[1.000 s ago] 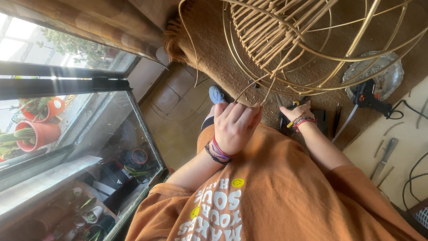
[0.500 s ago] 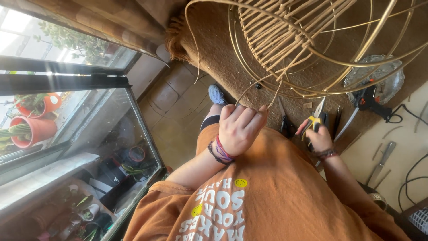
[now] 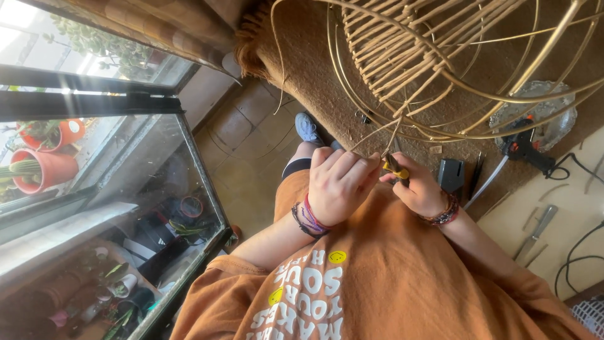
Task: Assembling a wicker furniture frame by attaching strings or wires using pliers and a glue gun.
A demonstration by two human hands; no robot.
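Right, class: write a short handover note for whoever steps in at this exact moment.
Left hand: closed around thin cane strands at their lower ends.
Right hand: grips a yellow-handled tool at the same strands.
Wire frame hangs above the lap, cane weaving across its upper part.
Done: upper part woven. Left: loose strands and bare wire below.
Glue gun lies on the rug.

Left hand (image 3: pixel 340 182) was curled around thin cane strands (image 3: pixel 384 135) hanging from the woven cane frame (image 3: pixel 440 63). Right hand (image 3: pixel 421 189) gripped a yellow-handled tool (image 3: pixel 396 169) touching the same strands, both hands close together above the orange shirt (image 3: pixel 377 283). Bracelets sat on both wrists. Brown rug (image 3: pixel 314 69) lay under the frame, with a glue gun (image 3: pixel 525 148) near its far edge. Glass cabinet (image 3: pixel 126 220) with plant pots stood beside the person; a red pot (image 3: pixel 41 170) sat by the window.
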